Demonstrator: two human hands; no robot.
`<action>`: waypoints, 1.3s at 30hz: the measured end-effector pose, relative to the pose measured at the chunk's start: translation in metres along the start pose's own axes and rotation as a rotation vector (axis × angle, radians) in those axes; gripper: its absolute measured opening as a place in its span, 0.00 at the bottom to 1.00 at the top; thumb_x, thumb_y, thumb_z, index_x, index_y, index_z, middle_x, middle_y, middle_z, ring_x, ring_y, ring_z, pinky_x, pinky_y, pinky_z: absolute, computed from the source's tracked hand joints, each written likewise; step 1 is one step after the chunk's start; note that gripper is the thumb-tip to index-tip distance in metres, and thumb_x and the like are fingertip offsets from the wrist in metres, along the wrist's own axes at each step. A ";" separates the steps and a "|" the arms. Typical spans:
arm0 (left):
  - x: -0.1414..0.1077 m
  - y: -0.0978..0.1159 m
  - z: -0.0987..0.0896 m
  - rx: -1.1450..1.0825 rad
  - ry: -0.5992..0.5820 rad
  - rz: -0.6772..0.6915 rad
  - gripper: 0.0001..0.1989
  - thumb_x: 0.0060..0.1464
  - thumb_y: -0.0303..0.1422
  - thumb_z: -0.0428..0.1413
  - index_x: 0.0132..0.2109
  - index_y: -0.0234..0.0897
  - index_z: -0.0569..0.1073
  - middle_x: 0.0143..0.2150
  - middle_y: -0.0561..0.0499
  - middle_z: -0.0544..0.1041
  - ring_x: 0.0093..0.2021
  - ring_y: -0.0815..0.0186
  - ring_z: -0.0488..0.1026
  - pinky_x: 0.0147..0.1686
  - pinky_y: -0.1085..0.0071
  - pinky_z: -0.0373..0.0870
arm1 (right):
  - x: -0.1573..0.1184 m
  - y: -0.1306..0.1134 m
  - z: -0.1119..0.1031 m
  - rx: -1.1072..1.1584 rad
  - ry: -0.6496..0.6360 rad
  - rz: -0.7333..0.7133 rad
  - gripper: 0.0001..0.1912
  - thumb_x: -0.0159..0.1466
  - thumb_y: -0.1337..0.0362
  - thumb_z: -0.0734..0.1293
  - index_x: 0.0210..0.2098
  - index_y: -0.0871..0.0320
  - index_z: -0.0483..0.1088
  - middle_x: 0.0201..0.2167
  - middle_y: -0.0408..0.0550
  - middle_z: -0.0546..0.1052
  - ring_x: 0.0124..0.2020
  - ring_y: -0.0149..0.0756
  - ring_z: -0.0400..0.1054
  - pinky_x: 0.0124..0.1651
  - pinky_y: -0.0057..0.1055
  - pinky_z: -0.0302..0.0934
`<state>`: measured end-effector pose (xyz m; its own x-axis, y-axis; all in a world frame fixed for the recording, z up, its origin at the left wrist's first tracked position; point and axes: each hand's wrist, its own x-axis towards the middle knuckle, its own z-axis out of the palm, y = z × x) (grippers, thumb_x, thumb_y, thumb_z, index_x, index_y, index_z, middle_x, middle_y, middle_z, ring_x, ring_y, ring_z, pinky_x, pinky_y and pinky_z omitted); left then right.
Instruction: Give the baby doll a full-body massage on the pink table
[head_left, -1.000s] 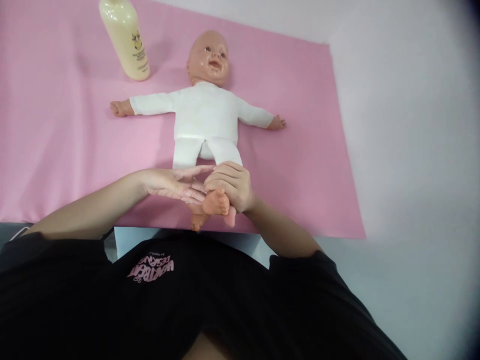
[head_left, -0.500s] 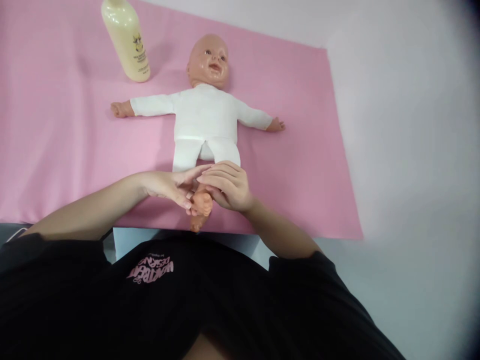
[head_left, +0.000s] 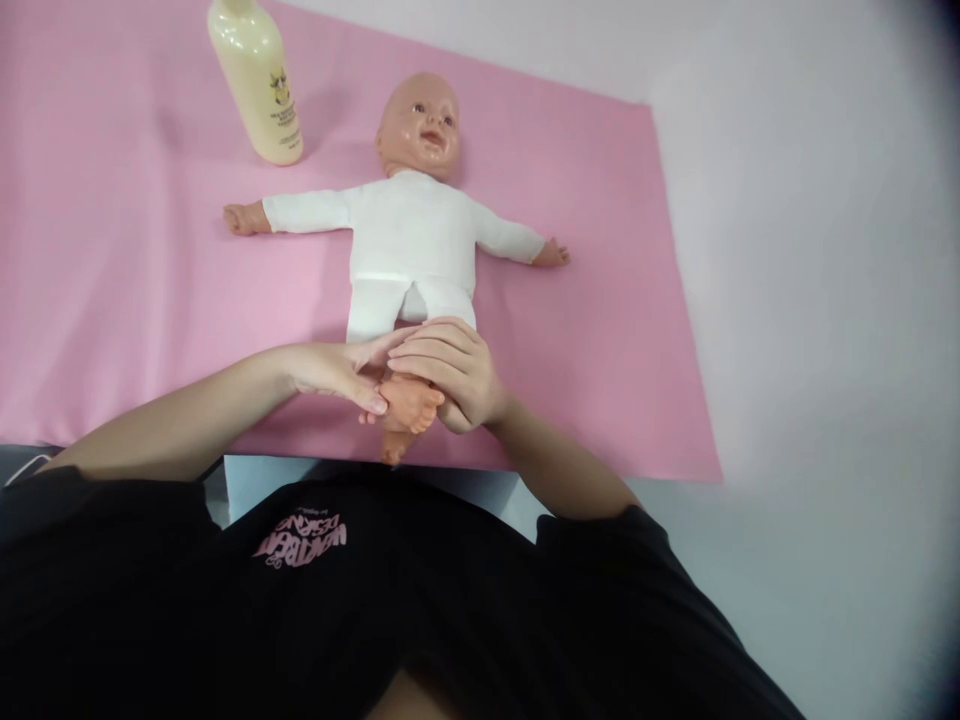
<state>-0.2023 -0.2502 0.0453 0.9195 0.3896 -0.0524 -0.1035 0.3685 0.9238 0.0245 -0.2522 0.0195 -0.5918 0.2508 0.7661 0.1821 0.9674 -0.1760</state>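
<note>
A baby doll (head_left: pixel 412 230) in white cloth lies on its back, arms spread, head away from me. My left hand (head_left: pixel 352 375) is closed around one of the doll's feet (head_left: pixel 409 402), its thumb on the foot and most fingers hidden beneath. From the right, my right hand (head_left: pixel 454 372) wraps over the same lower leg just above the foot, its fingers together. The doll's other foot (head_left: pixel 396 445) shows below, near the table's front edge.
A pale yellow bottle (head_left: pixel 262 95) with a printed label stands at the back left, beyond the doll's arm. Pink cloth (head_left: pixel 600 350) covers the table, its right edge slanting beside a pale surface.
The held foot has turned, its toes now pointing to the right. My right hand has shifted slightly left along with it. The view has moved a little.
</note>
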 end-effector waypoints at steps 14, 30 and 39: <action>-0.003 -0.010 -0.010 -0.060 0.023 -0.088 0.49 0.57 0.37 0.69 0.78 0.41 0.52 0.35 0.52 0.76 0.28 0.69 0.72 0.29 0.73 0.72 | 0.006 -0.007 0.003 -0.106 0.043 -0.111 0.07 0.75 0.60 0.64 0.40 0.53 0.70 0.34 0.41 0.77 0.41 0.33 0.70 0.51 0.37 0.72; -0.007 0.000 -0.038 -0.197 0.079 -0.036 0.29 0.65 0.41 0.59 0.68 0.32 0.68 0.28 0.54 0.71 0.29 0.66 0.72 0.32 0.71 0.71 | 0.004 0.000 0.002 0.240 -0.324 -0.038 0.27 0.63 0.35 0.67 0.29 0.53 0.70 0.25 0.41 0.75 0.30 0.36 0.68 0.40 0.38 0.63; -0.006 -0.003 -0.058 -0.200 0.160 -0.012 0.31 0.63 0.44 0.57 0.67 0.31 0.69 0.30 0.51 0.73 0.27 0.66 0.70 0.30 0.69 0.69 | 0.019 -0.001 -0.010 0.676 -0.590 0.257 0.06 0.58 0.59 0.71 0.34 0.54 0.76 0.36 0.41 0.83 0.40 0.36 0.75 0.54 0.37 0.62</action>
<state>-0.2296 -0.2045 0.0203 0.8508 0.5072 -0.1372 -0.1807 0.5277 0.8300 0.0214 -0.2484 0.0403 -0.9336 0.2577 0.2488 -0.0239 0.6483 -0.7610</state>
